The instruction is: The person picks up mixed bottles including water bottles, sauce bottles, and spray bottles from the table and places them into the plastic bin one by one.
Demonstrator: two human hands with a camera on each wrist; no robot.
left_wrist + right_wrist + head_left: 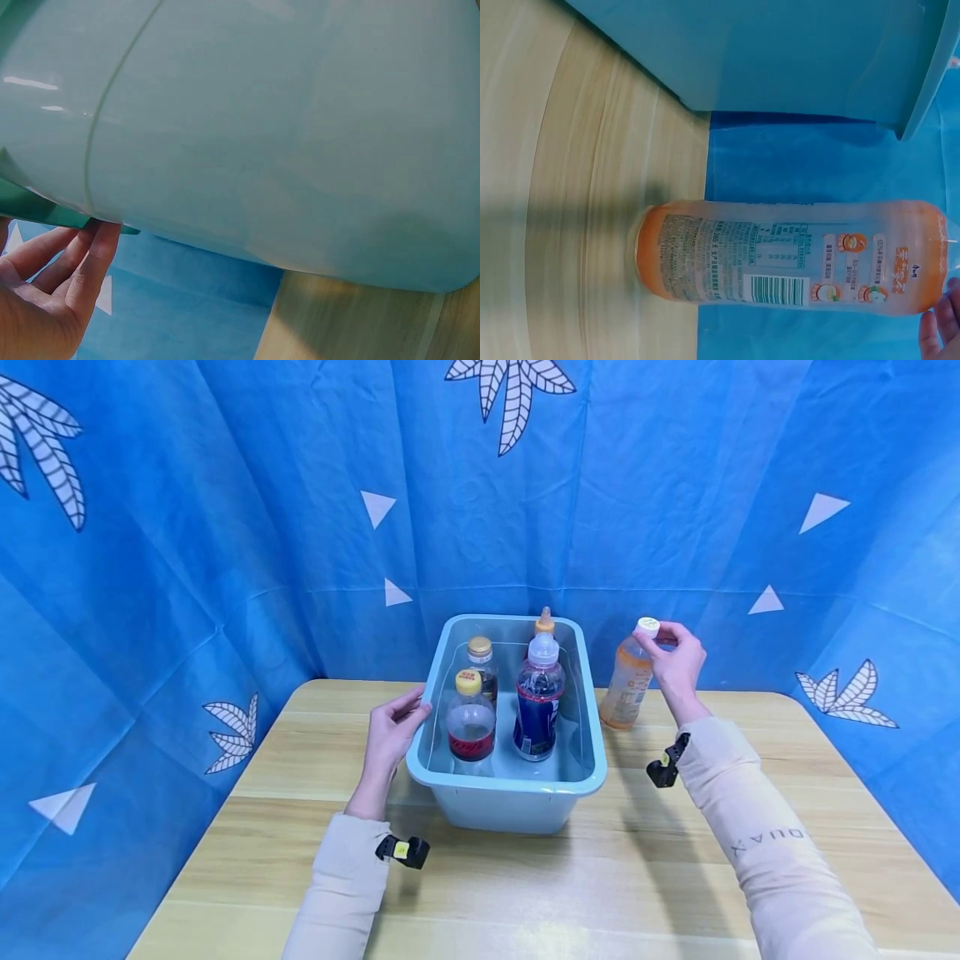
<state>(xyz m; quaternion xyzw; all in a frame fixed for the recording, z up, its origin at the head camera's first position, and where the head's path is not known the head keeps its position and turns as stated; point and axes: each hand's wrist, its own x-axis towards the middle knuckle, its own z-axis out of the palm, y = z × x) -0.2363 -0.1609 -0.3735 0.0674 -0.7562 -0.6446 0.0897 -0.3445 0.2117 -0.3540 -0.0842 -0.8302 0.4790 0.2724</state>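
Observation:
My right hand (678,662) pinches the white cap of an orange-labelled drink bottle (628,685), which is slightly tilted close beside the basin's right wall. In the right wrist view the bottle (795,259) shows its barcode, and fingertips (949,319) appear at its upper end. My left hand (393,727) grips the left rim of a light blue plastic basin (502,806). The left wrist view shows fingers (97,255) under that rim. Inside the basin stand a red-labelled bottle (471,727), a dark gold-capped bottle (486,672), a blue-labelled bottle (537,706) and an orange-tipped bottle (544,625) partly hidden behind it.
The basin stands on a light wooden table (300,793) near its back edge. A blue curtain (495,527) with white leaf and triangle prints hangs right behind and at both sides. A small black wrist camera (405,850) sits on the left sleeve, another (663,770) on the right.

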